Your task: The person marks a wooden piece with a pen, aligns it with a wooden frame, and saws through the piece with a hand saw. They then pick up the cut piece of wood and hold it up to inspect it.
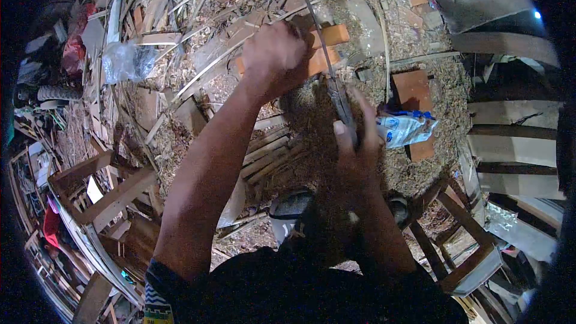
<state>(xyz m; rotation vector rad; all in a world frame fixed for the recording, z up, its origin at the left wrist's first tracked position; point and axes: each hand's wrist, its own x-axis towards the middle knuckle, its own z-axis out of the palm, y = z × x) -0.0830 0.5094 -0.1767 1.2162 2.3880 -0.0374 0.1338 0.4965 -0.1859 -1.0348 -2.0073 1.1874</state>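
My left hand (pixel 273 51) is closed over an orange wooden piece (pixel 323 62), which shows on both sides of the fist; its fingertips are hidden. Just beyond lies a second orange wooden piece (pixel 335 35). In my right hand (pixel 362 138) is the grip of a long narrow-bladed tool (pixel 324 48), thumb on one side and fingers on the other. Its thin blade points away from me and overlaps both orange pieces in this view. Seen nearly edge-on, the blade shows no teeth.
A white and blue plastic packet (pixel 405 129) rests on a reddish-brown board (pixel 414 93) at right. Clear plastic (pixel 127 62) lies among wood strips at left. Wooden frames (pixel 114 189) flank me, and shavings (pixel 360 189) cover the ground. Several sticks (pixel 267 156) lie below my left forearm.
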